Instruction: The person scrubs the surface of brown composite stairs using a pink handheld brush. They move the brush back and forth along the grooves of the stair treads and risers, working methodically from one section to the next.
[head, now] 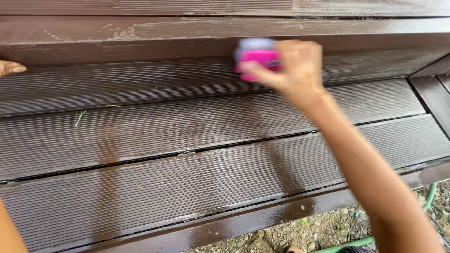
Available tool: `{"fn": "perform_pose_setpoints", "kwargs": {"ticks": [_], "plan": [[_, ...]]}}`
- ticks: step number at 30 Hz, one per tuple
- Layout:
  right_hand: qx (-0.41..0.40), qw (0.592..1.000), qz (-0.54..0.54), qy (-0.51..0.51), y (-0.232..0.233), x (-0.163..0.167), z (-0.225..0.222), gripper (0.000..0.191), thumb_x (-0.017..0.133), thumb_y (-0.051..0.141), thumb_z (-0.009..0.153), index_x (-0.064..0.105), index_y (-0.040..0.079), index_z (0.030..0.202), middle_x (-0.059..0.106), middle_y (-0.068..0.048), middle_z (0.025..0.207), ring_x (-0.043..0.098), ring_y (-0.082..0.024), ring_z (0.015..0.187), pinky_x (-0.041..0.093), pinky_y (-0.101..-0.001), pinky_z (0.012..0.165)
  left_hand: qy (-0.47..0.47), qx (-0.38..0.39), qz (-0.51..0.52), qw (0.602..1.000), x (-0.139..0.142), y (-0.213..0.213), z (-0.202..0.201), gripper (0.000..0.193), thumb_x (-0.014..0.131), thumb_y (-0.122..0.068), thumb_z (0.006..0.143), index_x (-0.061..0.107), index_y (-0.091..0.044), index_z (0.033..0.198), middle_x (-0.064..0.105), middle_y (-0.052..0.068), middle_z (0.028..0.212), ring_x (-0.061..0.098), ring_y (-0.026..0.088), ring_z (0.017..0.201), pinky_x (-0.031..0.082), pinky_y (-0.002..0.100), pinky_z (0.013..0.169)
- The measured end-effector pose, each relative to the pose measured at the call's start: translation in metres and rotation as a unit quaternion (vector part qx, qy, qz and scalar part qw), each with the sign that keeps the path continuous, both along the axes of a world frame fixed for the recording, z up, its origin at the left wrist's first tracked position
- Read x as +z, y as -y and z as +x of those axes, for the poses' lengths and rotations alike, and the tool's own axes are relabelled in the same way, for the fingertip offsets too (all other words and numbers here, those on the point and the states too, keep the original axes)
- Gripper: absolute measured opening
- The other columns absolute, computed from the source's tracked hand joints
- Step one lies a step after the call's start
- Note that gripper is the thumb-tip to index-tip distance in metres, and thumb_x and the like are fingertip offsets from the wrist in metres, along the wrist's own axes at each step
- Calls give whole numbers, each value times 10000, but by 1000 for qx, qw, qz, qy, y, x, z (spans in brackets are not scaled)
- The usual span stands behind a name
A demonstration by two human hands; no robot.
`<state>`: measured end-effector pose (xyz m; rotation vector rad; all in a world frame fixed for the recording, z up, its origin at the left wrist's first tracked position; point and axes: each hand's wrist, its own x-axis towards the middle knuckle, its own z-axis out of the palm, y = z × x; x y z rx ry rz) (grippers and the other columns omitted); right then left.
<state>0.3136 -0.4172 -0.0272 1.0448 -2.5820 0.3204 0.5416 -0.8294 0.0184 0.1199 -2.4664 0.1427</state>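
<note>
right hand [300, 65]: clenched on pink brush [258, 58], blurred
brush spot: back board of the ribbed brown deck step [187, 187], right of centre, against the riser
left hand [10, 68]: only fingertips show at far left edge, grip unreadable
nearer hand: right

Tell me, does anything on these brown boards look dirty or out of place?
Yes. A small green grass sprig lies loose on the wet ribbed boards, and whitish scuffed residue marks the upper board, left of the right hand with its pink brush.
</note>
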Motion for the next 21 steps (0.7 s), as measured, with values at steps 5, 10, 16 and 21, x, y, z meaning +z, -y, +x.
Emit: {"fn": "perform_pose_setpoints", "kwargs": {"ticks": [5, 10, 16, 21], "plan": [[145, 890, 34, -431, -76, 20, -25, 329, 841, 308, 982, 711, 365, 1279, 588, -94, 1096, 579, -302, 1016, 421, -450, 812, 21, 5, 24, 999, 21, -36, -5, 514, 902, -144, 662, 700, 8, 1109, 728, 168, 1120, 685, 356, 1029, 556, 453, 856], [168, 898, -31, -406, 8, -7, 3, 577, 708, 212, 1032, 527, 520, 1486, 612, -56, 1036, 595, -237, 924, 446, -425, 776, -32, -108, -55, 992, 18, -134, -71, 534, 891, -141, 646, 708, -3, 1128, 728, 155, 1178, 687, 323, 1108, 556, 423, 950], [188, 937, -291, -34, -102, -42, -65, 271, 733, 326, 1070, 574, 416, 1270, 650, 69, 939, 666, -120, 693, 541, -337, 642, -21, -143, -80, 986, -2, -188, -126, 579, 889, -179, 755, 712, -36, 1287, 711, 135, 1332, 672, 282, 1279, 540, 389, 1119], [-18, 865, -486, -123, -211, -67, -121, 661, 725, 103, 948, 339, 7, 1476, 420, -145, 1308, 516, -248, 1149, 520, -422, 932, 6, -119, -85, 989, 10, -212, -133, 605, 894, -192, 640, 724, 18, 1181, 733, 173, 1208, 691, 308, 1153, 571, 390, 978]]}}
